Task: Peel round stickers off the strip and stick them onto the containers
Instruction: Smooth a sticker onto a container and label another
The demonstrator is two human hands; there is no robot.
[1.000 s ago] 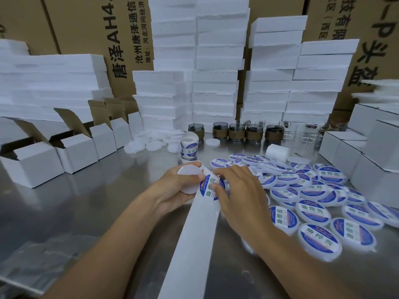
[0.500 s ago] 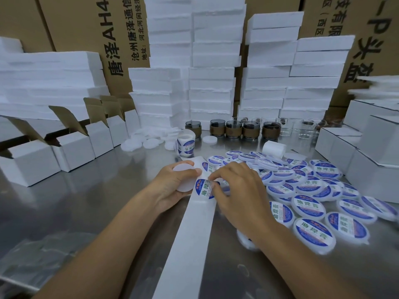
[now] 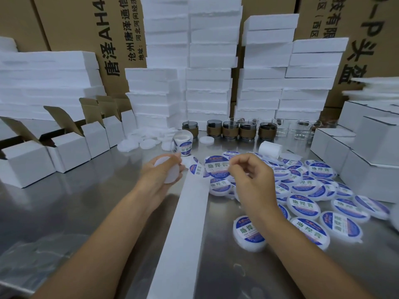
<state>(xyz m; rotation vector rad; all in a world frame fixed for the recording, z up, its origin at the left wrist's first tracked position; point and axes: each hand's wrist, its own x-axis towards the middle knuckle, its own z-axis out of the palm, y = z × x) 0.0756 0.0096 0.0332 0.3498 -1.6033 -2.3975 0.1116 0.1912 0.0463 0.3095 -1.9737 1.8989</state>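
Observation:
My left hand (image 3: 154, 181) grips a plain white round container (image 3: 169, 171) and holds the top end of the white backing strip (image 3: 183, 229) against it. The strip runs down the steel table toward me. One blue-and-white sticker (image 3: 197, 169) sits on the strip's top end. My right hand (image 3: 254, 182) pinches a peeled round sticker (image 3: 216, 168) by its edge, between thumb and forefinger, just right of the strip and clear of it. Several labelled containers (image 3: 305, 205) lie on the table to the right.
A sticker roll (image 3: 183, 144) stands behind my hands, beside loose white lids (image 3: 140, 144). Open white cartons (image 3: 71, 145) line the left, shut white boxes (image 3: 367, 152) the right. Glass cups with brown sleeves (image 3: 246, 130) and foam stacks (image 3: 208, 83) stand at the back.
My right hand was working at the sticker on the strip; it has now lifted that sticker off and drawn it to the right. My left hand still holds the container and strip.

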